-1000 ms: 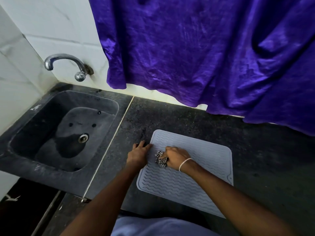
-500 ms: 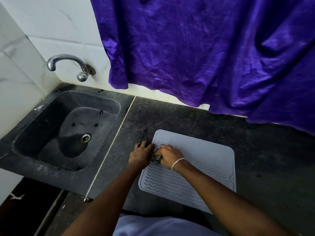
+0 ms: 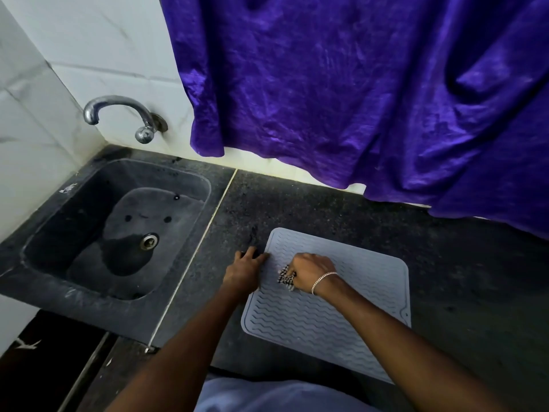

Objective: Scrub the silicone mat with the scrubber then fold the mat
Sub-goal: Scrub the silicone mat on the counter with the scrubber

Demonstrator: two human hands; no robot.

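Note:
A pale grey silicone mat (image 3: 365, 281) with wavy ridges lies flat on the dark stone counter (image 3: 297, 203). My right hand (image 3: 312, 272), with a silver bracelet on the wrist, grips a black-and-white checked scrubber (image 3: 285, 278) and presses it on the mat's left part. My left hand (image 3: 245, 270) rests at the mat's left edge, fingers laid flat on the counter and touching the edge. Most of the scrubber is hidden under my right hand.
A dark stone sink (image 3: 118, 233) with a metal drain (image 3: 148, 240) lies to the left, below a chrome tap (image 3: 118, 114) on the white tiled wall. A purple cloth (image 3: 356, 99) hangs over the counter's back edge.
My right hand slid the scrubber left towards my left hand, then back to the right on the mat. My left hand stayed at the mat's left edge.

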